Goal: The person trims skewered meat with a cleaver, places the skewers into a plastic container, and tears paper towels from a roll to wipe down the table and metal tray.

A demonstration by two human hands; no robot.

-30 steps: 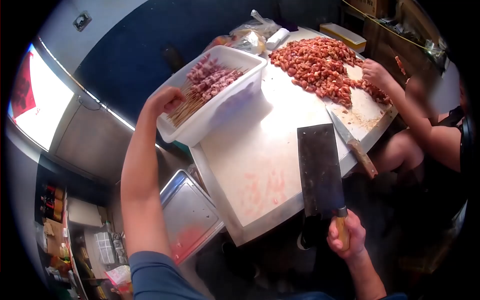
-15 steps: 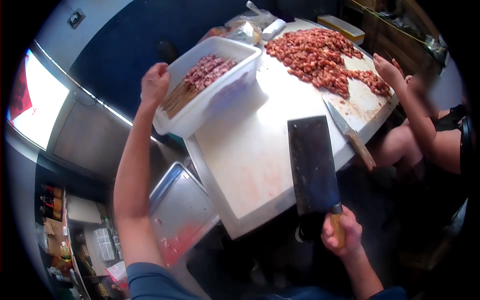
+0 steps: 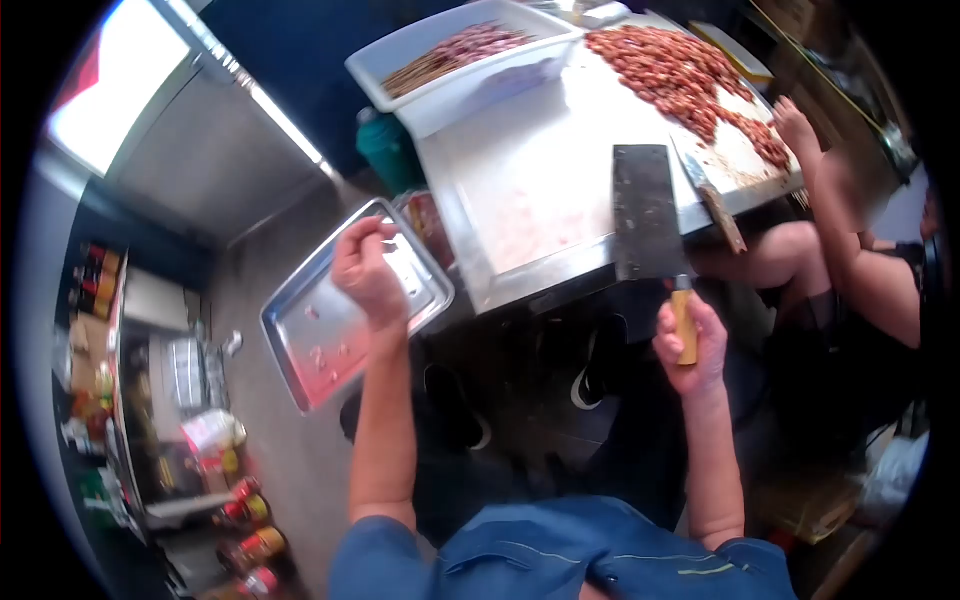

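In my right hand (image 3: pixel 692 345) is a cleaver, its wooden handle (image 3: pixel 685 325) wrapped by my fingers. The broad dark blade (image 3: pixel 645 210) points up, in front of the near edge of the white board (image 3: pixel 540 200). My left hand (image 3: pixel 368 270) hangs over the metal tray (image 3: pixel 290 335), fingers loosely bent and partly apart, with nothing visible in them. Small meat scraps and reddish liquid lie in that tray. A white plastic tub (image 3: pixel 480 90) at the board's far left contains skewered meat (image 3: pixel 470 48).
A heap of cut meat (image 3: pixel 665 75) covers the far right of the board, near a knife (image 3: pixel 715 205). Another person's hand (image 3: pixel 795 125) is beside it. A teal container (image 3: pixel 388 150) stands under the tub. Shelves with bottles (image 3: pixel 250 547) line the left.
My left hand has come down from the tub's edge to above the metal tray, its fingers loosening. The view has tilted downward. My right hand still grips the cleaver.
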